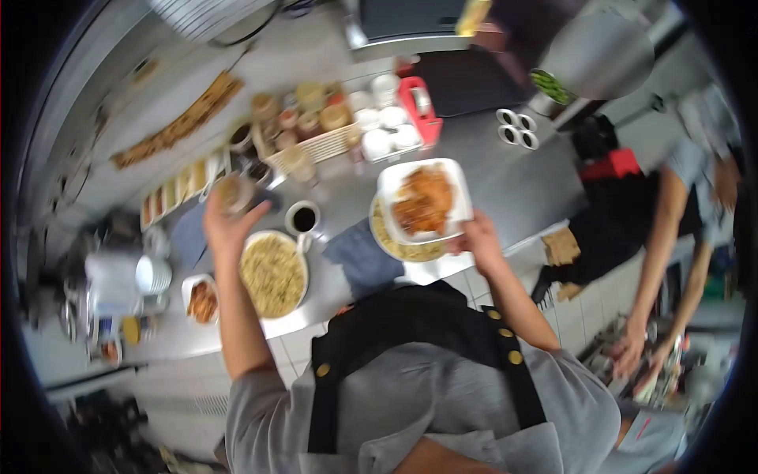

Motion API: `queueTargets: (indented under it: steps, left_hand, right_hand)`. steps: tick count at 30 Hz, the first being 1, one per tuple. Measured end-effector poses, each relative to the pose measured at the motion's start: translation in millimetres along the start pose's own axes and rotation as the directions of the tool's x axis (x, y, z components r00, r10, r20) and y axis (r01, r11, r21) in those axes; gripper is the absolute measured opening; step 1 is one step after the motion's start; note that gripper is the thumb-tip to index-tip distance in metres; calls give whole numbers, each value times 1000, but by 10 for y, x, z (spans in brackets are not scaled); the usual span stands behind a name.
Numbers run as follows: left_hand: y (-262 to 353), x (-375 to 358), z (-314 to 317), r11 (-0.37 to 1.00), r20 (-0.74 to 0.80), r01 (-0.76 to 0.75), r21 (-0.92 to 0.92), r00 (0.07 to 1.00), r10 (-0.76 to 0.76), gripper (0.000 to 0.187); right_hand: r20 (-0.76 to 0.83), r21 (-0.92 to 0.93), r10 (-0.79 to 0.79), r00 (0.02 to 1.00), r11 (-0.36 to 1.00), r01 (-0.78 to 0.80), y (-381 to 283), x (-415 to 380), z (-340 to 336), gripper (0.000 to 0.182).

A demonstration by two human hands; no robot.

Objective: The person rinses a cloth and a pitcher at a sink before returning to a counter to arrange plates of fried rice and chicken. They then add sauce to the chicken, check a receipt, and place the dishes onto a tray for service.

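On the far left of the worktop (505, 189) I note a stack of white bowls (154, 275) and, nearer, a small dish of orange food (202, 300). My left hand (229, 217) is raised above the worktop, its grip closed round a small round jar (234, 192) — lid blurred, contents not readable. Just right of that arm sits a round plate of pale noodles (273, 273), and beyond it a white cup of dark sauce (303, 218). A basket of condiment jars (316, 130) stands farther back. A dark cloth (362, 257) lies near the middle. My right hand (474, 241) grips the near rim of a square white plate of fried food (425, 199), held over a second noodle plate (399, 246). At far right another person's arm (659, 261) reaches down, well apart from the plates.
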State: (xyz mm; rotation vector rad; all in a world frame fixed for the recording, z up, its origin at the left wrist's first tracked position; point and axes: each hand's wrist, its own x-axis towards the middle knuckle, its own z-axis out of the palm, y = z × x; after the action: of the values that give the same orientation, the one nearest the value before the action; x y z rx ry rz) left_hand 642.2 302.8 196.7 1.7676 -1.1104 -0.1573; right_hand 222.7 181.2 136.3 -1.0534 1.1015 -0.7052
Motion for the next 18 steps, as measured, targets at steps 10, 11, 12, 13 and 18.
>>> queueTargets:
  steps: [10, 11, 12, 13, 18]
  left_hand:
    - [19, -20, 1199, 995, 91, 94, -14, 992, -92, 66]
    - [77, 36, 1321, 995, 82, 100, -8, 992, -99, 66]
    - [155, 104, 1432, 995, 79, 97, 33, 992, -100, 65]
    - [209, 173, 1533, 993, 75, 95, 73, 992, -101, 64]
    - [-150, 312, 2181, 921, 34, 286, 264, 952, -305, 70]
  right_hand:
    - [-178, 25, -14, 984, 1000, 18, -151, 77, -777, 29]
    - [-194, 20, -18, 981, 1000, 23, -171, 93, -833, 29]
    - [-181, 18, -17, 983, 1000, 20, -197, 110, -871, 29]
    - [-196, 19, -23, 980, 999, 27, -229, 126, -909, 26]
    - [-163, 13, -20, 986, 1000, 22, -292, 293, -1159, 28]
